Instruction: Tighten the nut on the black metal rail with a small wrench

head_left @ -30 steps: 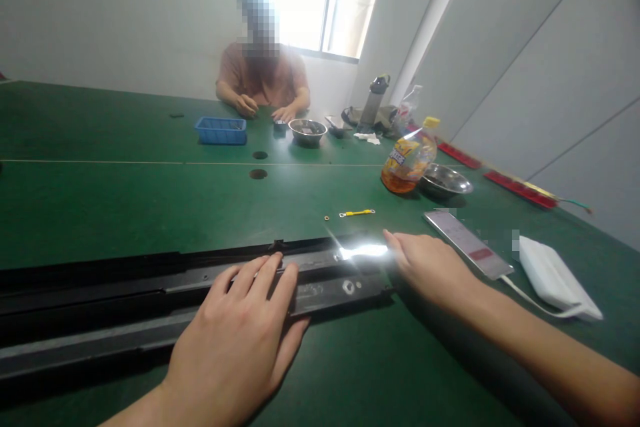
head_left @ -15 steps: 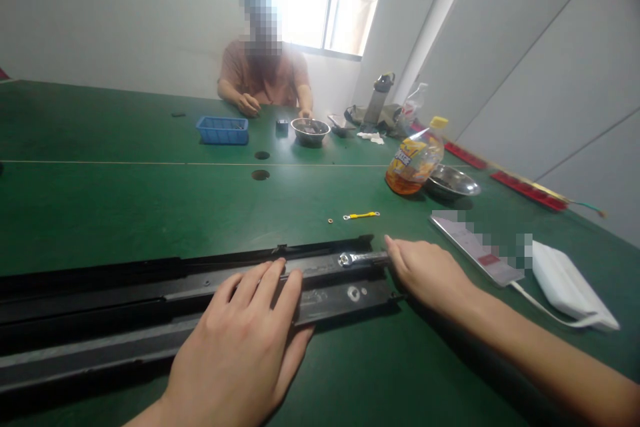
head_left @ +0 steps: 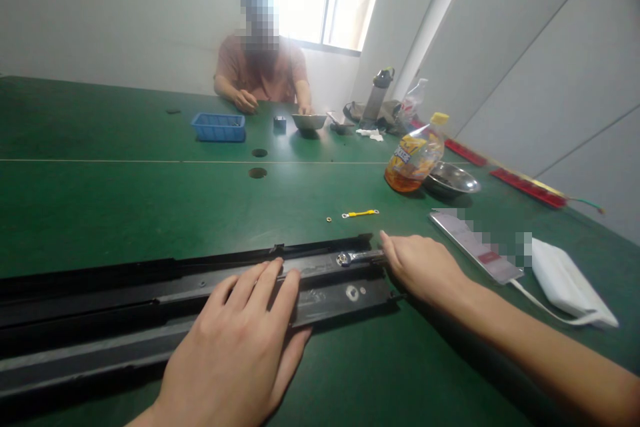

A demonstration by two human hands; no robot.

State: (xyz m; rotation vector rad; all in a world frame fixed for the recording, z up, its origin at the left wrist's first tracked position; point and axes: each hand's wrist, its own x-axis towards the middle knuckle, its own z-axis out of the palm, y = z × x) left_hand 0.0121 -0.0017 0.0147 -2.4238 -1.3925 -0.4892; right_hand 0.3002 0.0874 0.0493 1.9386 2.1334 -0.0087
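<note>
A long black metal profile (head_left: pixel 325 303) lies across the green table from the left edge. My left hand (head_left: pixel 240 327) rests over it, fingers on top and thumb at the near edge, gripping it. My right hand (head_left: pixel 420 267) is closed round the handle of a silver wrench (head_left: pixel 363 257). The wrench's ring end sits on a fastener near the profile's right end. Just beyond the profile lie a yellow cable with ring ends (head_left: pixel 361 213) and a small brass-coloured nut (head_left: pixel 329 219).
Past the profile stand a juice bottle (head_left: pixel 413 155), a steel bowl (head_left: pixel 455 180) and a blue basket (head_left: pixel 219 127). To the right lie a phone (head_left: pixel 475 247) and a white object (head_left: pixel 570 280) with a cord. Across the table a person (head_left: pixel 263 73) sits, one hand at a tilted bowl (head_left: pixel 309 123).
The far bowl has tilted at the other person's hand. Both of my hands stay on the profile and wrench; the view has shifted slightly.
</note>
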